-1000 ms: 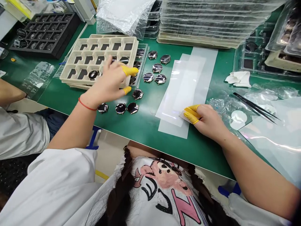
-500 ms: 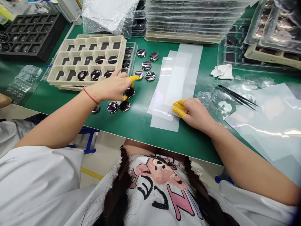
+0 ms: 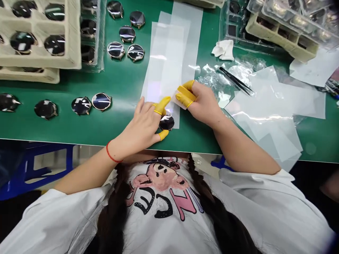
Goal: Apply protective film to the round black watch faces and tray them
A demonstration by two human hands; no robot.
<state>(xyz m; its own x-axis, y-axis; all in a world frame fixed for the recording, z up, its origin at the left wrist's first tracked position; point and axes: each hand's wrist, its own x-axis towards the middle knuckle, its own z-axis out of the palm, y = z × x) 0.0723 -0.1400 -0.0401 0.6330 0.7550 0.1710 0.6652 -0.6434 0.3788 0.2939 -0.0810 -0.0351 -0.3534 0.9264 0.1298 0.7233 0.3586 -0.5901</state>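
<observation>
My left hand (image 3: 141, 125), its yellow finger cots on the thumb and forefinger, grips a round black glass watch head (image 3: 166, 122) between those fingers at the lower end of the translucent film strips (image 3: 169, 60). My right hand (image 3: 202, 102), also in yellow cots, pinches a small piece of clear film (image 3: 178, 100) by its corner. Other glossy watch heads lie on the green mat (image 3: 119, 83), including a row (image 3: 81, 105) left of my hands and a group (image 3: 124, 44) above them. More sit in a beige pulp tray (image 3: 71, 35).
Fine black tweezers (image 3: 234, 80) lie on crumpled clear plastic (image 3: 214, 83) near a white cloth (image 3: 224, 49). Loose clear sheets (image 3: 275, 102) spread to the right. Beige trays (image 3: 280, 38) stand at the top right. The mat's front edge (image 3: 53, 141) runs below my wrists.
The view has tilted lower and closer. My left hand has moved right, carrying a watch head to the film strips. My right hand still pinches the small film piece, now raised slightly.
</observation>
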